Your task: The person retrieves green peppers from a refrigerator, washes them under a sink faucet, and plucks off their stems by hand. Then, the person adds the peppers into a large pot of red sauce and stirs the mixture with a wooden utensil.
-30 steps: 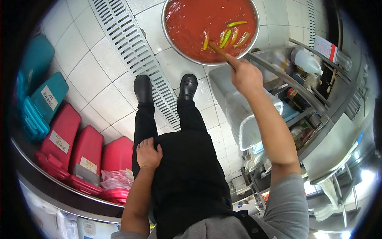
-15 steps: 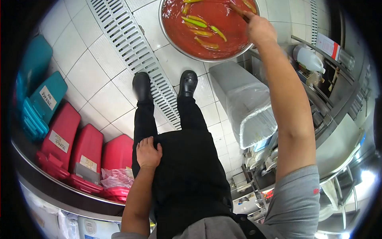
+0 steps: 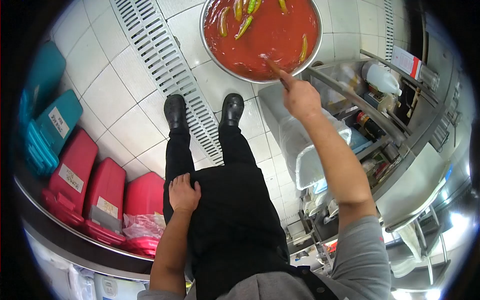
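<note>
A round metal pot at the top holds red liquid. Several green and yellow peppers float in it, mostly at the far left, with one near the right rim. My right hand is closed on a wooden stick at the pot's near right rim. The stick's lower end is hidden in the liquid. My left hand rests on my thigh at the edge of the black apron, fingers slightly spread and holding nothing.
Red storage boxes and teal ones line the left. A floor drain grate crosses the tiles. Right of my boots stands a grey bin with a clear liner. Beyond it is a metal rack with a white jug.
My right hand swung out to the far right of the pot, then came back to the near rim with the stick. The peppers have drifted round to the far left. My left hand stayed put.
</note>
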Demonstrator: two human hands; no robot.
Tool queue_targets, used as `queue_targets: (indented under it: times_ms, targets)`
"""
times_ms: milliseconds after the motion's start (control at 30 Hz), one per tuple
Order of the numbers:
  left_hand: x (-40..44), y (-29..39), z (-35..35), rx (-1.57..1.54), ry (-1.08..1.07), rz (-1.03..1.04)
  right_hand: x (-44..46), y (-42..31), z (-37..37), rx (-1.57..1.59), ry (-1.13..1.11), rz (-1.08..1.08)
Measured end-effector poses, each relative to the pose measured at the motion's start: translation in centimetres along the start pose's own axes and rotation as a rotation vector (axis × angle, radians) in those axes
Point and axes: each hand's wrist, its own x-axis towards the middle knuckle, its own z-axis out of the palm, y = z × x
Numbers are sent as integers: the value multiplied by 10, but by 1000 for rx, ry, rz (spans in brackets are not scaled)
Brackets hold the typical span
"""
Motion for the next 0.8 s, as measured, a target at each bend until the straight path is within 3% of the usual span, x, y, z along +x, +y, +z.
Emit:
queue_targets:
  times_ms: [67, 267, 400, 500, 800]
  targets:
    - [-1, 0, -2, 4, -6, -2, 18, -20, 7, 47, 125, -78]
    - [4, 4, -3, 28, 26, 33, 82, -19, -55, -171, 198, -94]
    - [1, -2, 2, 31, 26, 52, 106, -2, -72, -146, 135, 109]
    - [0, 1, 0, 34, 6, 17, 93, 27, -58, -83, 181, 107]
    - [0, -1, -3, 7, 6, 15, 15, 54, 10, -46, -10, 149]
